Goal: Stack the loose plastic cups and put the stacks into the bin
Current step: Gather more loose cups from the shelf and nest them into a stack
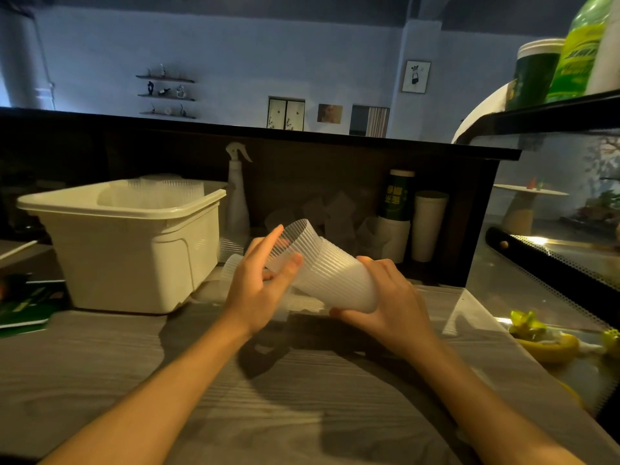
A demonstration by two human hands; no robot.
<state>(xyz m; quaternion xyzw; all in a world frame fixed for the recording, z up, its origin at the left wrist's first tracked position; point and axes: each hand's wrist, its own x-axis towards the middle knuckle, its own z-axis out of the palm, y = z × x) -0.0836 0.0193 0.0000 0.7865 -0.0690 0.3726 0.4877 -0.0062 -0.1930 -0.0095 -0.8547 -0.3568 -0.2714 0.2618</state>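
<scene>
Right hand: I see my right hand (389, 303) clasping the narrow base of the cup stack (330, 275).
Left hand: my left hand (260, 283) pinches its rim.
Cup stack: held above the table (235, 397), long axis tilted, mouth pointing up-left toward the bin (134, 250).
Bin: far left, ribbed cups (167, 187) inside.

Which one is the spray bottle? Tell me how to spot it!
Find the big cream bin on the left of the counter. The spray bottle stands just right of it, against the dark back wall. It is tall, thin and white, and it alone has a trigger nozzle on top.
</scene>
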